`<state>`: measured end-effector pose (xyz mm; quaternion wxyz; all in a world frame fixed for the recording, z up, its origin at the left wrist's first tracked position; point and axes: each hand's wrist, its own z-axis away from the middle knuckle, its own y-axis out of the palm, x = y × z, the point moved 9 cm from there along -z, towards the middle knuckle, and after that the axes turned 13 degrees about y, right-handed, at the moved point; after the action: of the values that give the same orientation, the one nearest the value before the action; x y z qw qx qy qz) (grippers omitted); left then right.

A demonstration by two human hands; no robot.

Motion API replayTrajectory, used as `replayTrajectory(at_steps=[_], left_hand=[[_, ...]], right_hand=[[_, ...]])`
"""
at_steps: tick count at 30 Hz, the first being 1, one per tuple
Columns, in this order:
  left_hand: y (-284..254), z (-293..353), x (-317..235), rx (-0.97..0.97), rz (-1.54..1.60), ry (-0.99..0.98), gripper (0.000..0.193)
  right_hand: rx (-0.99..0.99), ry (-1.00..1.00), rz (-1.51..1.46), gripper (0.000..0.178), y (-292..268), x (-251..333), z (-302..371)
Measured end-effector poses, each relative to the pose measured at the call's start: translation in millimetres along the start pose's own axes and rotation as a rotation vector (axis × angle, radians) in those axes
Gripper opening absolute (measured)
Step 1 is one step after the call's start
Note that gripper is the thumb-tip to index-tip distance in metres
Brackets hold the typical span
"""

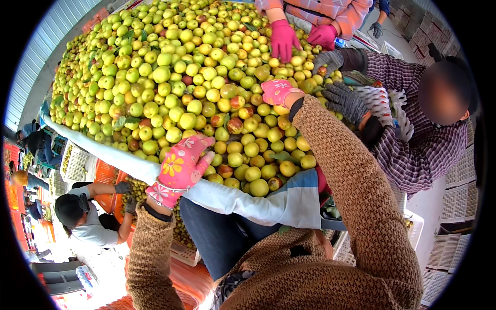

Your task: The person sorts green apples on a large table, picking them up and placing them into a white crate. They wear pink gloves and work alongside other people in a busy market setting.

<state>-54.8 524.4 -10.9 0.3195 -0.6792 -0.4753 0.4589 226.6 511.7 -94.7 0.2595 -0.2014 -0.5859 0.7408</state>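
Over the cloth-rimmed bin (232,203) of heaped fruit (194,106), the left hand (178,166) spreads unclenched; I cannot tell the right hand (278,93)'s grip.

The left forearm (150,253), in a brown knit sleeve, rises steeply from the lower edge, and the left hand (181,164) leans up and to the right at its end. Its pink flowered glove shows the back of the hand, with the thumb (206,158) standing apart from the fingers (200,140) in a loose spread. The right arm (341,155) reaches farther, slanting up and leftward from the lower right. The right hand (279,93), gloved alike, points left with its back upward; its fingertips perhaps curl under, but they are too small to tell.
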Motion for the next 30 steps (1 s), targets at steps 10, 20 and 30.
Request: replayTrajectory(at_steps=[10,20,30], left_hand=[[-7,-55,86,-0.058,-0.443,-0.099,0.044],[58,-62,22,0.121,0.074,0.049,0.051],[41,-39,-25,0.167,0.346,0.121,0.024]], right_hand=[[-0.069,-0.151,-0.114,0.039,20,-5,63],[-0.171,-0.275,-0.434,0.038,5,-17,102],[0.517,-0.226,-0.769,0.023,-9,-23,139]])
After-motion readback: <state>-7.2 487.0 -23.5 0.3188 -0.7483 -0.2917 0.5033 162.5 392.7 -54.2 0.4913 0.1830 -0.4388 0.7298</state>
